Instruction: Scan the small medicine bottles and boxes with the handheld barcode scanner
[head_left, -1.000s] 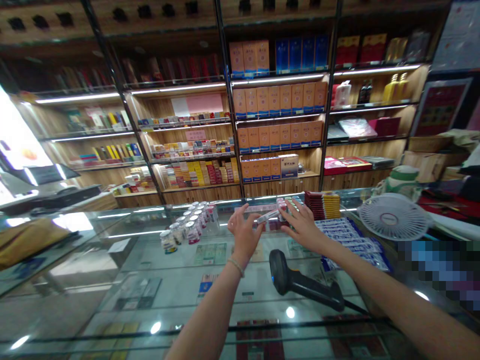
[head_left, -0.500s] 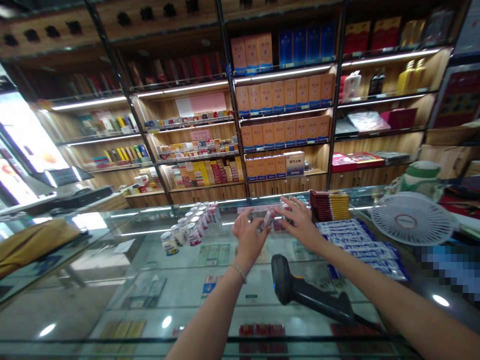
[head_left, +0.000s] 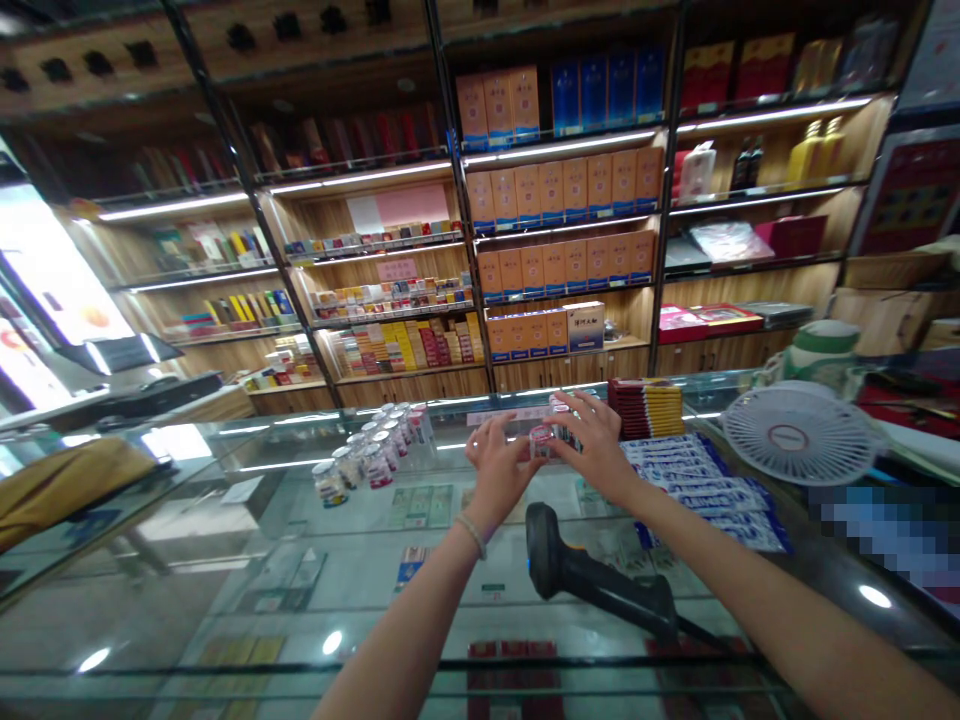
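Note:
Both my hands reach over a glass counter [head_left: 247, 520] to a row of small packs [head_left: 559, 415] near its far edge. My left hand [head_left: 496, 470] and my right hand [head_left: 596, 448] pinch one small white and red pack [head_left: 541, 440] between their fingertips, just above the glass. The right hand's other fingers are spread over the row of packs behind it. A thin bracelet circles my left wrist.
A black handheld scanner [head_left: 592, 585] lies on the glass below my hands. Small jars [head_left: 371, 455] stand to the left, blue and white packets [head_left: 705, 485] and a red and yellow stack [head_left: 646, 408] to the right, then a white fan [head_left: 799, 435]. Shelves of boxes [head_left: 559, 225] fill the back wall.
The pack has turned from lying flat and long between my hands to end-on towards me. Both hands stay at the row of packs.

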